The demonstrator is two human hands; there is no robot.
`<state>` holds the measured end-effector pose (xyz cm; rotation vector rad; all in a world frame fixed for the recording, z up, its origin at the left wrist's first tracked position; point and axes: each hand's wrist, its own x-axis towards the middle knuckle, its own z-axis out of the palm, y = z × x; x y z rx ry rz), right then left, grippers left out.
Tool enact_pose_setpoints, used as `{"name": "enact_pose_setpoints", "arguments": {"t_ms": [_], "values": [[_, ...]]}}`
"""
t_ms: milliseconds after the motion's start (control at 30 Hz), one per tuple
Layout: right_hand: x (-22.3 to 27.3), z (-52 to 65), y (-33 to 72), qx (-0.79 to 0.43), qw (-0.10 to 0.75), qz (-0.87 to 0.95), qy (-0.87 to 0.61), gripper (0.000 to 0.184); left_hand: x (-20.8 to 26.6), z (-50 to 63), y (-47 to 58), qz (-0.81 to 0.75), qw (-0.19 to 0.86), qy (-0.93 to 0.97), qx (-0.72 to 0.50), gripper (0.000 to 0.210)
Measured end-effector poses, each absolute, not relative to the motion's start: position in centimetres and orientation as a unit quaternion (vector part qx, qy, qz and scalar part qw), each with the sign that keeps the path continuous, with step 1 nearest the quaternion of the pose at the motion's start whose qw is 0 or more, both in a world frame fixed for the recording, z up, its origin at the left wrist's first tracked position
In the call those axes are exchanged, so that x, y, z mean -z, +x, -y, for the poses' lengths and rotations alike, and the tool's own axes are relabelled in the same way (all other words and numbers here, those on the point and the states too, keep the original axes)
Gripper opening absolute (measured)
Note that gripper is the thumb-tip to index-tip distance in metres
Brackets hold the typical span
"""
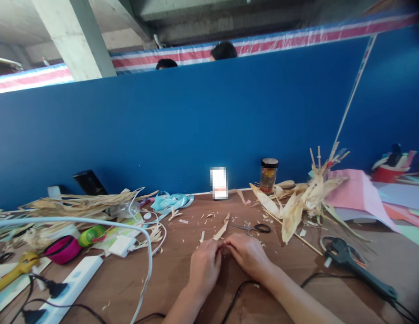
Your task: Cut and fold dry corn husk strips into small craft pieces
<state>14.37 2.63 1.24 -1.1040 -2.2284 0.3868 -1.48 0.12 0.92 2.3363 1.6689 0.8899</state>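
Tan tapered husk strip (223,227), left hand (205,262) beside right hand (249,253)

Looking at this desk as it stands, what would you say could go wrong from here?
The scissors lie just beyond the right hand, so reaching forward might risk a cut. A black cable appears to run beneath the right forearm, which could snag it. A thin stick lies close to what looks like a glue gun; if that is hot, the stick might scorch.
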Motion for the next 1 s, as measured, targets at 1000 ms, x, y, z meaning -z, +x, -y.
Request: {"name": "enact_pose_setpoints", "arguments": {"t_ms": [1000], "values": [[-1.3,-3.7,14.5,-0.339,0.434,0.705,-0.447,0.019,-0.7,-0.6,-1.7,-0.575,0.207,0.666,-0.429,0.018]]}}
